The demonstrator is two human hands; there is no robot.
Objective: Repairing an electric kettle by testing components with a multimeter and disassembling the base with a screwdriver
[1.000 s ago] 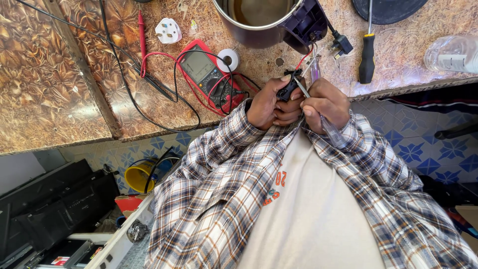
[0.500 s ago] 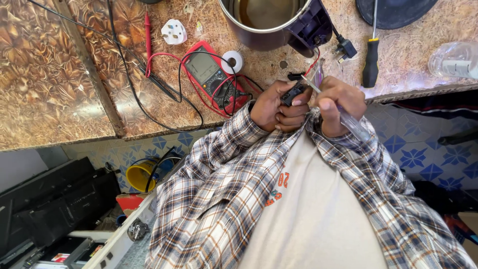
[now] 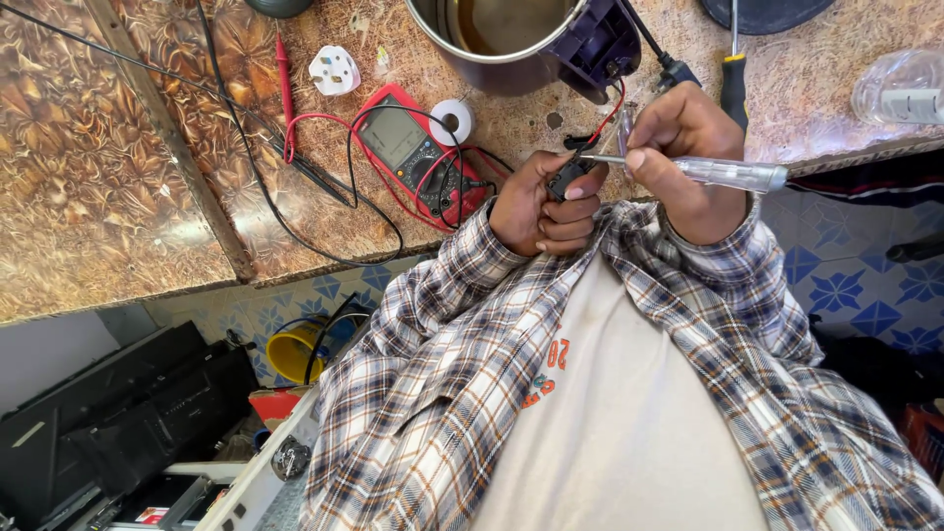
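My left hand is closed around a small black part that has red and black wires running up to the dark base of a metal pot. In my right hand I grip a screwdriver with a clear handle. It lies level, and its thin tip touches the black part. Both hands hover close together over the table's front edge, just above my plaid shirt.
On the patterned brown table lie a red multimeter with red and black leads, a white tape roll, a white plug, a black-handled screwdriver and a plastic bottle. A yellow cup and a black case sit on the floor.
My right hand has turned the clear screwdriver level, its handle now sticking out to the right and its tip on the black part. Both hands sit slightly higher against the table edge.
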